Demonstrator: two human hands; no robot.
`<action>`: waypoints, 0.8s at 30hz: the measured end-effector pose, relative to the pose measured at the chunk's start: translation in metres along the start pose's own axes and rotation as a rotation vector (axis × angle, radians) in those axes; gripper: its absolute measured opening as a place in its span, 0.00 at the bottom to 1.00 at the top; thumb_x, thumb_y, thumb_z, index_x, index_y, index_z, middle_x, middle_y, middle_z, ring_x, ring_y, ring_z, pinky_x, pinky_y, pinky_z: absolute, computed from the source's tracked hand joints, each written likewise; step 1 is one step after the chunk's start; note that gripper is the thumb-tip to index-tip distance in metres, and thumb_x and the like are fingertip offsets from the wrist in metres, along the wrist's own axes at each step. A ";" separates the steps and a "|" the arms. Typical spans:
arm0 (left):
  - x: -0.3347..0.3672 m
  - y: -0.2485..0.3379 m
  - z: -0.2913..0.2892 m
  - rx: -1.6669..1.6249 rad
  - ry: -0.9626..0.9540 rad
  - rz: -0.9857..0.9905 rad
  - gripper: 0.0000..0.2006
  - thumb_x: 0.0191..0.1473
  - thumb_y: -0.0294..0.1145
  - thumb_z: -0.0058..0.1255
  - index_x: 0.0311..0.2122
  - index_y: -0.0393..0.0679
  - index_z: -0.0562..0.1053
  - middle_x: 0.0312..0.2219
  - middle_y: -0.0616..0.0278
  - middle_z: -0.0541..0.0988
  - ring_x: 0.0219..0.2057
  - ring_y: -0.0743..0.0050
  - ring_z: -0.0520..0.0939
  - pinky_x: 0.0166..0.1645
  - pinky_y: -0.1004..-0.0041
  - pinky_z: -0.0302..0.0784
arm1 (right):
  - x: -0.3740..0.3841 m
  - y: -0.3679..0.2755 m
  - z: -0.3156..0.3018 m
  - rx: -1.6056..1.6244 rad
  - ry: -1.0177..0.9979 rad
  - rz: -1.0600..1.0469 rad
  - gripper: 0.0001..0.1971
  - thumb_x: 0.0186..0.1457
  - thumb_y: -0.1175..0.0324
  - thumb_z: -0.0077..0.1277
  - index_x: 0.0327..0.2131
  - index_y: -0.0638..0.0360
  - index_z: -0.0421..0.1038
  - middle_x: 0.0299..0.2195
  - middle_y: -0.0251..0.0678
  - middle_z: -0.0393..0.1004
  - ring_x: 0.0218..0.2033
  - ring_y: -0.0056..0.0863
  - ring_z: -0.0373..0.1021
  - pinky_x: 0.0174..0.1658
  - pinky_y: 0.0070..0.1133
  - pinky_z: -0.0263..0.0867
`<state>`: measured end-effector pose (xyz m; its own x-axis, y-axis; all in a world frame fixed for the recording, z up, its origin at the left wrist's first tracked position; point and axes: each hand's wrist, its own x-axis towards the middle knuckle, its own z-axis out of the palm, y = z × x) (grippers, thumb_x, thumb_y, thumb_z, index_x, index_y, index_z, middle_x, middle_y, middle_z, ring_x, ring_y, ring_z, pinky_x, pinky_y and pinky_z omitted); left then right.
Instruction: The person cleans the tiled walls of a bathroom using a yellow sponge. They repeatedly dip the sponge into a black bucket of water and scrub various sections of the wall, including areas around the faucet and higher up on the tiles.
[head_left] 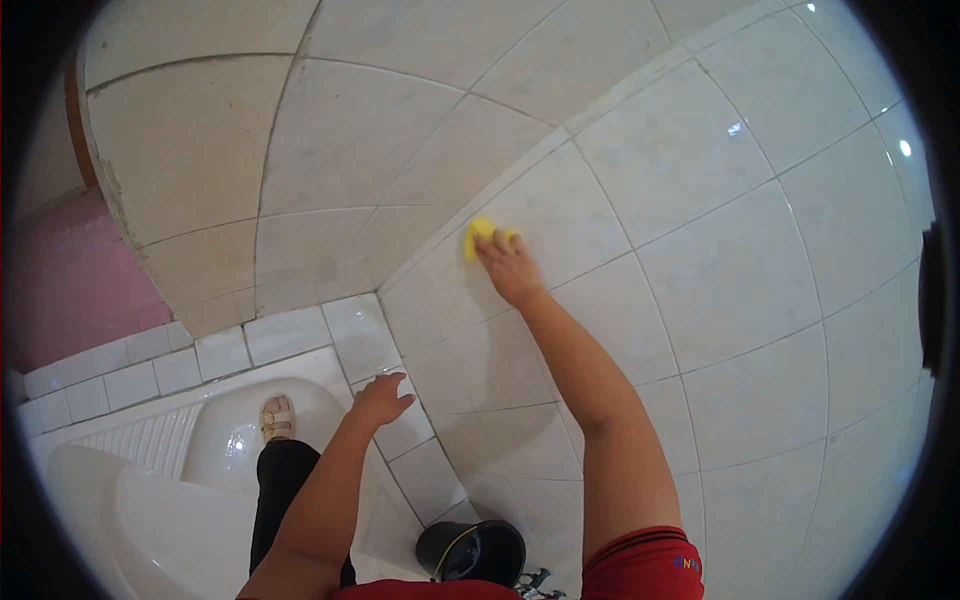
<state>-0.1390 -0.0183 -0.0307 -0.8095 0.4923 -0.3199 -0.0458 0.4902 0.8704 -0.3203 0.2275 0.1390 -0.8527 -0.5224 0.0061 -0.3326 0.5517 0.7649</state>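
Observation:
My right hand (pixel 510 268) presses a yellow cloth or sponge (pixel 482 229) against the tiled wall (pixel 620 330), close to the corner where two walls meet. Its fingers are bent over the yellow piece, and I cannot tell whether it is a cloth or a sponge. Lower down, my left hand (pixel 382 399) hangs above the white tiled ledge beside the tub, fingers apart and holding nothing.
One sandalled foot (pixel 277 415) stands in the white bathtub (pixel 130 500), which has a ribbed seat edge. A black bucket (pixel 508 545) with a yellowish handle sits at the wall's foot, beside a metal tap (pixel 540 582). Pink surface (pixel 90 270) shows at far left.

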 end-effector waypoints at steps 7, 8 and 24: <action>0.000 -0.014 -0.003 0.035 0.036 0.040 0.29 0.51 0.48 0.51 0.57 0.48 0.64 0.52 0.50 0.70 0.53 0.50 0.71 0.54 0.51 0.66 | -0.004 0.110 -0.138 -0.115 0.420 0.781 0.33 0.52 0.77 0.38 0.63 0.50 0.49 0.62 0.31 0.55 0.57 0.44 0.56 0.56 0.42 0.49; -0.005 -0.014 -0.008 0.035 0.040 0.021 0.29 0.51 0.48 0.51 0.57 0.48 0.64 0.52 0.50 0.70 0.53 0.51 0.71 0.54 0.51 0.66 | -0.004 0.116 -0.163 -0.134 0.488 0.823 0.33 0.52 0.77 0.39 0.64 0.49 0.49 0.62 0.28 0.54 0.57 0.45 0.56 0.57 0.43 0.49; -0.014 -0.003 0.019 0.067 -0.060 0.028 0.29 0.52 0.50 0.50 0.58 0.51 0.63 0.53 0.51 0.68 0.54 0.50 0.69 0.54 0.47 0.63 | -0.107 0.066 -0.140 -0.157 0.345 0.745 0.33 0.51 0.77 0.40 0.62 0.46 0.52 0.63 0.26 0.54 0.56 0.42 0.56 0.52 0.38 0.51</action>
<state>-0.1158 -0.0128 -0.0357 -0.7732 0.5479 -0.3192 0.0176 0.5218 0.8529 -0.1940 0.2287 0.2791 -0.6473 -0.2412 0.7230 0.3509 0.7478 0.5636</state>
